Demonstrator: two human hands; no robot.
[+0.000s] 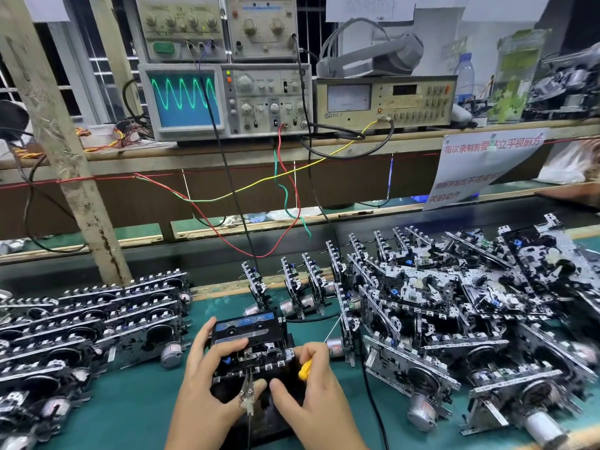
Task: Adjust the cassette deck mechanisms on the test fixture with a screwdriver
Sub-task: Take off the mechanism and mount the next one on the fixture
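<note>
Fingers of the left hand [207, 371] curl over a cassette deck mechanism [251, 349] on the black test fixture [259, 414], thumb resting on top. Right hand [311, 384], just right of it, grips a yellow-handled screwdriver [305, 368], shaft pointing up-right. Blue-labelled cassette [245, 326] sits beyond the fingers, writing unreadable. Oscilloscope [224, 100] above shows a green wave; red Chinese lettering marks the sign [487, 167].

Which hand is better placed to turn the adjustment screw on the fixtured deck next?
The right hand: it already holds the yellow-handled screwdriver beside the deck mechanism. The left hand grips the deck's left side, steadying it.
</note>
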